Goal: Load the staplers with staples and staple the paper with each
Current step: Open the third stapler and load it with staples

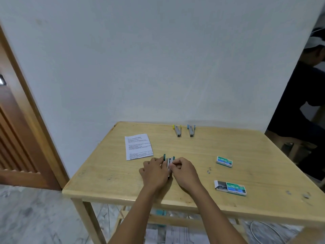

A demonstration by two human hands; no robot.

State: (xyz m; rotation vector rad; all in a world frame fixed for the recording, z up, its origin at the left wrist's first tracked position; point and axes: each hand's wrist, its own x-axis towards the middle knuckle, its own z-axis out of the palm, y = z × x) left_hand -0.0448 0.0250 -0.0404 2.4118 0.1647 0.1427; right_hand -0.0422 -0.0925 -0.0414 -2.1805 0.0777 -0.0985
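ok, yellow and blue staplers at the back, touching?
Apart. The head view shows bare tabletop plainly between the yellow stapler and the blue stapler along their whole length.

A plain room in a home: bare wall behind a wooden table, panelled door left of it.

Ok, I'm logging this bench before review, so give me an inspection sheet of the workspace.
Surface: wooden table, scuffed.
Job's things: green stapler held open; yellow stapler and blue stapler at the far edge; printed paper; closed staple box; opened staple box.
Clutter: loose staples.
Hands: left hand and right hand both on the green stapler.
Cables: white cable on the floor.
Surroundings: wall, wooden door, seated person.
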